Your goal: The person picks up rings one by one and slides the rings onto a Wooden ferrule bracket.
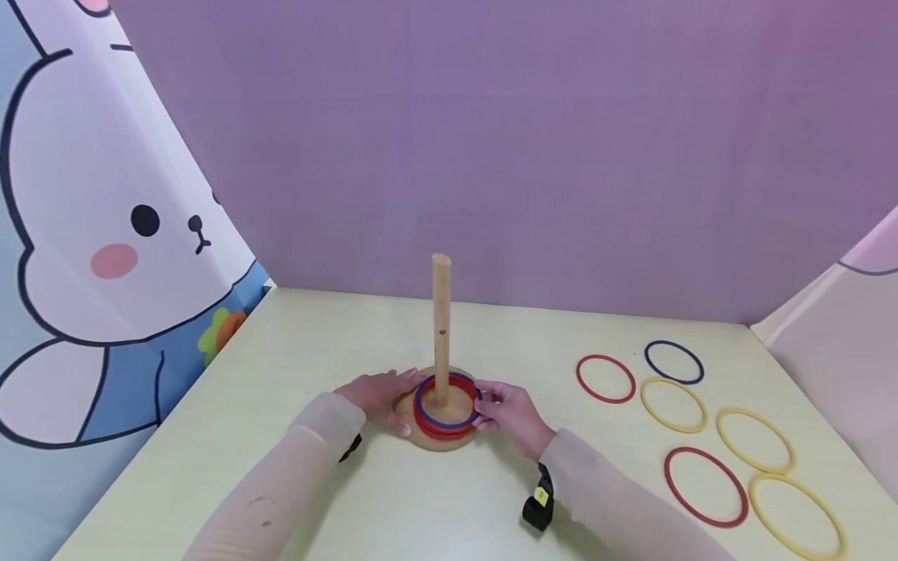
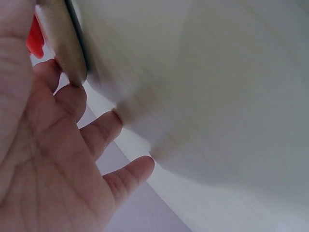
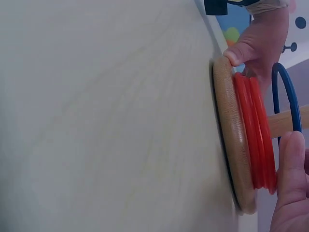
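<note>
A wooden post (image 1: 441, 327) rises from a round wooden base (image 3: 229, 125) on the table. Several red rings (image 3: 258, 135) lie stacked on the base around the post. Above that stack, also encircling the post, is a blue ring (image 3: 291, 92), with a gap below it in the right wrist view. My right hand (image 1: 515, 413) pinches the blue ring at its right side between thumb and fingers. On the left, my left hand (image 1: 382, 397) rests against the base's edge, fingers spread. Two of its fingertips (image 2: 72, 99) touch the rim in the left wrist view.
To the right lie loose rings: a red ring (image 1: 617, 402), a blue ring (image 1: 684, 382), a yellow ring (image 1: 684, 430), a nearer red ring (image 1: 726, 524) and two more yellow ones. A purple backdrop (image 1: 491, 156) stands behind the table, with printed cloth at both sides.
</note>
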Demonstrator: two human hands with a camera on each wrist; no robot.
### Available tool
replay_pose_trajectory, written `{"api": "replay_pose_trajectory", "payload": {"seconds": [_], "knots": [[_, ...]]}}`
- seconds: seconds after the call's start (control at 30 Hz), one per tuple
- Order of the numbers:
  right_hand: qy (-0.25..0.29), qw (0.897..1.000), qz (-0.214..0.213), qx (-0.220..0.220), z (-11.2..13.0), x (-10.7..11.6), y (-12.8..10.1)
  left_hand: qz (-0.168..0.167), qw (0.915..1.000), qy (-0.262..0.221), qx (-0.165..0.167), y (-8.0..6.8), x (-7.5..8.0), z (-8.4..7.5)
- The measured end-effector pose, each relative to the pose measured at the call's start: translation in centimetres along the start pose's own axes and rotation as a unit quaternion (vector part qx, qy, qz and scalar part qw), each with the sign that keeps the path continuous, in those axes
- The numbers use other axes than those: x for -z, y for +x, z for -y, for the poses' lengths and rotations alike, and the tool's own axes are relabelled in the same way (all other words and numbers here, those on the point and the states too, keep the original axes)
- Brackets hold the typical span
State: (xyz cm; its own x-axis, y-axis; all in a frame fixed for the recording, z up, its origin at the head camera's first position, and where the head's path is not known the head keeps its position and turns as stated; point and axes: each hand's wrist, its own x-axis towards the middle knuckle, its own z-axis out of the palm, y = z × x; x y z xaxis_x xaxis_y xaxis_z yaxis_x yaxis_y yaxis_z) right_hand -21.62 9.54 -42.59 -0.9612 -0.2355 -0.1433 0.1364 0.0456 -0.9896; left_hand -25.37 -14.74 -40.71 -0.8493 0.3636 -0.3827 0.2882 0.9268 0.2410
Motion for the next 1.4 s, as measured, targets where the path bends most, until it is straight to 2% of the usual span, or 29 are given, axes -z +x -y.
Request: {"api": "replay_pose_trajectory", "payload": {"seconds": [0.47, 0.97, 1.2, 1.4], "knots": [[-0.009, 1.000, -0.022, -0.005, -0.2, 0.0, 0.0, 0.000, 1.0000, 0.008, -0.002, 0.0, 0.0, -0.1], [-0.081, 0.995, -0.056, -0.006, -0.5, 0.3, 0.5, 0.001, 0.9999, 0.001, -0.010, 0.0, 0.2, -0.1], [-0.126, 0.991, -0.050, -0.012, 0.5, 2.4, 0.9, 0.001, 1.0000, 0.002, -0.005, 0.0, 0.2, -0.1], [-0.196, 0.980, -0.033, -0.010, 2.0, 6.0, 1.1, 0.002, 1.0000, 0.002, -0.002, 0.1, 0.0, 0.0]]}}
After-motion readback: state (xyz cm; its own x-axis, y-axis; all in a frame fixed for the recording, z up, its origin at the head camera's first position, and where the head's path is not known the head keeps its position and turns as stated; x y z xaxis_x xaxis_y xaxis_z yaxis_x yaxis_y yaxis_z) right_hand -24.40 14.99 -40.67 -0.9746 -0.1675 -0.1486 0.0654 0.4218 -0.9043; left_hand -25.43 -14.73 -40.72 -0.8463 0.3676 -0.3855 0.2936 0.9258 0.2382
